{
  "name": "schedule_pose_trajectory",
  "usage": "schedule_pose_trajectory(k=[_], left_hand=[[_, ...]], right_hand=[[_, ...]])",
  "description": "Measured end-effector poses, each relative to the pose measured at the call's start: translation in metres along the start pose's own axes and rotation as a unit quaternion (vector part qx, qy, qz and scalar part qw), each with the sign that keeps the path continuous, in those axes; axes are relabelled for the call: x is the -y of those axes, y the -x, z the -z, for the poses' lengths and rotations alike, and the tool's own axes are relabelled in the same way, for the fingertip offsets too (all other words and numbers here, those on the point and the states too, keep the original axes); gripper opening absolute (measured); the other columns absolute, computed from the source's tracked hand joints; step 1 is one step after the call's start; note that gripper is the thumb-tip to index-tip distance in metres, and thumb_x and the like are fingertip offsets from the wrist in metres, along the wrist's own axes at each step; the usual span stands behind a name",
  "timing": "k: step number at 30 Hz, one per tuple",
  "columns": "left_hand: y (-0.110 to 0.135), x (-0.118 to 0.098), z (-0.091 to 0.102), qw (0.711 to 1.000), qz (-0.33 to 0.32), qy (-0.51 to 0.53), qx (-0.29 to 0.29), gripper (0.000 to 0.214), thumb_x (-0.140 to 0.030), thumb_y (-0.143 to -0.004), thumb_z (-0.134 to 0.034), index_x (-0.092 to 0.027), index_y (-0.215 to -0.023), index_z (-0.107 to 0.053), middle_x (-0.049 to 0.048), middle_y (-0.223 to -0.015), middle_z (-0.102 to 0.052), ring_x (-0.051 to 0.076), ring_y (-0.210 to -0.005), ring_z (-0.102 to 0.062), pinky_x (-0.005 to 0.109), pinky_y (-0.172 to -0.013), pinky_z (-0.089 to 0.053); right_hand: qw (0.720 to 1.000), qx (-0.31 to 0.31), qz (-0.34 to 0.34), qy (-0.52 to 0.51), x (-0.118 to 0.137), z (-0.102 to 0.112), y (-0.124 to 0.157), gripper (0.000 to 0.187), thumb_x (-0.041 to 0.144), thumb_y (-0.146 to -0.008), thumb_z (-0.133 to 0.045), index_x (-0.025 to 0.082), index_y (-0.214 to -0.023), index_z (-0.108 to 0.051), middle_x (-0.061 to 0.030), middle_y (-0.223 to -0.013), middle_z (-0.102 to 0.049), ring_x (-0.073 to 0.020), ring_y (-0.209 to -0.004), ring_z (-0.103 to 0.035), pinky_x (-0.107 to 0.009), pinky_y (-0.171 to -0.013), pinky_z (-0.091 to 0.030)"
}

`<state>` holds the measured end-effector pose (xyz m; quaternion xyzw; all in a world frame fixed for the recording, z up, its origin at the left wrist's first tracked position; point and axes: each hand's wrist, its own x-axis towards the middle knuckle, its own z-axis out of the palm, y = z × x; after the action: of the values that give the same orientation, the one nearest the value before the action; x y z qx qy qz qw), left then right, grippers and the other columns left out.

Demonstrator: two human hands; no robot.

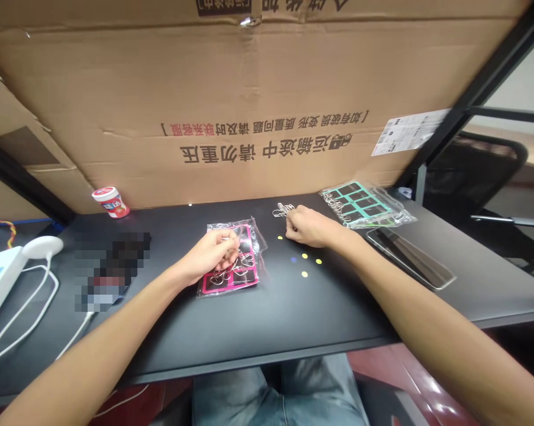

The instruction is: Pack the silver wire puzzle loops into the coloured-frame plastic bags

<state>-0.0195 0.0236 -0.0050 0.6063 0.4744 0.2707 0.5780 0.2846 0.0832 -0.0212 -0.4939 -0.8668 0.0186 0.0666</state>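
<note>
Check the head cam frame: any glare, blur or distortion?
Head view: wide-angle distortion slants the black desk's front edge; glare on the clear plastic bag and glossy red surface; a pixelated patch masks part of the desk; left hand and right hand look fairly sharp.

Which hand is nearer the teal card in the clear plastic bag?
Right. The right hand is just to the left of the teal card in the clear plastic bag. The left hand is farther away to the left, over the pink card.
</note>
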Motion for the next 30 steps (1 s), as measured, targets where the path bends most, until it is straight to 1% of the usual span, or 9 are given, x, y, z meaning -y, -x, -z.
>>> schedule_pose_trajectory(k=[5,7,9,11,13,18,23,27,30], left_hand=[[-0.001,0.003,0.001,1.0,0.002,0.004,0.002,0.01,-0.023,-0.092,-0.06,-0.021,-0.085,-0.053,-0.0025,-0.064,-0.059,0.006,-0.05,-0.049,0.015,-0.045,-0.033],[-0.001,0.002,0.001,1.0,0.003,0.0,0.002,0.011,-0.023,-0.093,-0.061,-0.021,-0.085,-0.053,-0.0026,-0.064,-0.058,0.006,-0.05,-0.049,0.015,-0.045,-0.032],[-0.001,0.002,0.001,1.0,0.003,-0.006,0.004,0.013,-0.024,-0.094,-0.061,-0.021,-0.085,-0.053,-0.0027,-0.063,-0.058,0.006,-0.05,-0.048,0.015,-0.045,-0.032],[0.0,0.001,0.001,1.0,0.0,-0.009,0.006,0.015,-0.026,-0.096,-0.06,-0.021,-0.084,-0.052,-0.0029,-0.063,-0.058,0.006,-0.05,-0.048,0.015,-0.045,-0.032],[-0.001,0.001,0.001,1.0,-0.003,-0.013,0.005,0.017,-0.027,-0.097,-0.059,-0.021,-0.084,-0.051,-0.003,-0.063,-0.057,0.007,-0.05,-0.048,0.015,-0.045,-0.032],[-0.002,0.003,0.002,1.0,-0.009,-0.022,0.007,0.018,-0.028,-0.099,-0.058,-0.021,-0.084,-0.051,-0.0027,-0.064,-0.057,0.007,-0.051,-0.048,0.015,-0.045,-0.032],[-0.001,0.001,0.001,1.0,-0.004,-0.009,0.007,0.019,-0.029,-0.098,-0.061,-0.021,-0.085,-0.05,-0.0028,-0.063,-0.057,0.007,-0.05,-0.048,0.016,-0.044,-0.032],[-0.001,0.0,0.0,1.0,-0.007,-0.019,0.005,0.018,-0.028,-0.096,-0.061,-0.021,-0.084,-0.051,-0.0028,-0.063,-0.057,0.007,-0.05,-0.047,0.016,-0.046,-0.032],[-0.001,0.0,0.0,1.0,-0.007,-0.02,0.004,0.015,-0.027,-0.095,-0.06,-0.021,-0.084,-0.052,-0.0031,-0.062,-0.057,0.007,-0.05,-0.047,0.016,-0.046,-0.032]], right_hand=[[0.995,-0.02,0.012,-0.096,-0.012,0.012,0.008,0.01,0.018,-0.09,-0.065,0.021,-0.08,-0.066,-0.0048,-0.08,-0.073,-0.0202,-0.076,-0.063,-0.031,-0.073,-0.044],[0.991,-0.061,0.012,-0.12,-0.021,0.018,0.011,0.008,0.023,-0.092,-0.065,0.021,-0.088,-0.071,-0.0043,-0.086,-0.075,-0.0199,-0.079,-0.065,-0.031,-0.075,-0.046],[0.988,-0.07,0.007,-0.139,-0.03,0.021,0.014,0.019,0.034,-0.095,-0.068,0.02,-0.103,-0.078,-0.0057,-0.095,-0.077,-0.0209,-0.084,-0.068,-0.032,-0.079,-0.049],[0.988,-0.032,0.014,-0.154,-0.037,0.02,0.015,0.034,0.047,-0.095,-0.072,0.022,-0.116,-0.08,-0.0069,-0.102,-0.078,-0.0221,-0.087,-0.07,-0.033,-0.08,-0.051],[0.986,0.008,0.02,-0.163,-0.041,0.016,0.014,0.039,0.053,-0.092,-0.076,0.023,-0.117,-0.082,-0.0064,-0.102,-0.079,-0.0225,-0.086,-0.07,-0.033,-0.077,-0.052],[0.984,0.034,-0.013,-0.175,-0.038,0.012,0.008,0.026,0.046,-0.091,-0.078,0.024,-0.105,-0.083,-0.0029,-0.086,-0.078,-0.0212,-0.078,-0.071,-0.032,-0.072,-0.051],[0.981,0.053,-0.027,-0.184,-0.036,0.016,0.008,0.019,0.042,-0.089,-0.08,0.024,-0.095,-0.08,-0.0012,-0.081,-0.079,-0.0194,-0.073,-0.07,-0.031,-0.068,-0.05],[0.975,-0.014,-0.02,-0.221,-0.031,0.018,0.014,0.014,0.038,-0.089,-0.08,0.025,-0.086,-0.081,0.0,-0.078,-0.081,-0.0196,-0.072,-0.074,-0.031,-0.07,-0.053],[0.945,-0.15,-0.042,-0.288,-0.007,0.015,0.014,0.02,0.044,-0.087,-0.084,0.023,-0.086,-0.083,-0.0027,-0.083,-0.084,-0.0227,-0.078,-0.078,-0.033,-0.074,-0.058]])
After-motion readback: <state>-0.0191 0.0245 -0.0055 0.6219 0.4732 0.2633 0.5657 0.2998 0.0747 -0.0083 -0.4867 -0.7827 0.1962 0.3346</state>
